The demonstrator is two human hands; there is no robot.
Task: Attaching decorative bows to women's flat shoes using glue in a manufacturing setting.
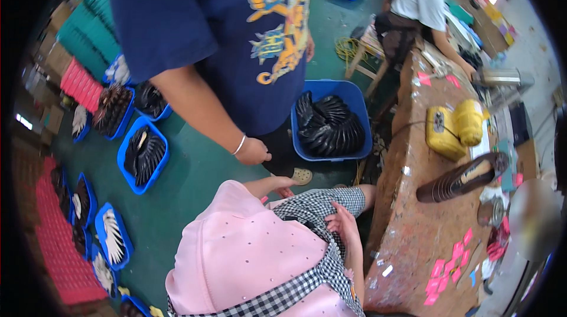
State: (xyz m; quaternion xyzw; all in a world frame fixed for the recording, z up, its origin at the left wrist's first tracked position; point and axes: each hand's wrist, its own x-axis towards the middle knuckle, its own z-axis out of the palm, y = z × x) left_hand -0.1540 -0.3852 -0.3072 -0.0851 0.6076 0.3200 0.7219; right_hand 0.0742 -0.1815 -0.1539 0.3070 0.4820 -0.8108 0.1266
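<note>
My checked apron (pixel 313 202) spreads over my thigh, just by my right hand (pixel 341 221), which hangs open, fingers loosely spread and empty. My left hand (pixel 284 187) is beside the cloth, partly hidden; I can't tell whether it grips anything. I judge the apron soft, light and limp, best taken by its edge; its long axis runs from my waist toward my knee (pixel 368 194). To my right, on the counter (pixel 398 252), a dark brown shoe-shaped piece (pixel 438 187) lies slanted, closed end toward me. Ahead stands a blue tub (pixel 368 131) of black pieces (pixel 332 128).
</note>
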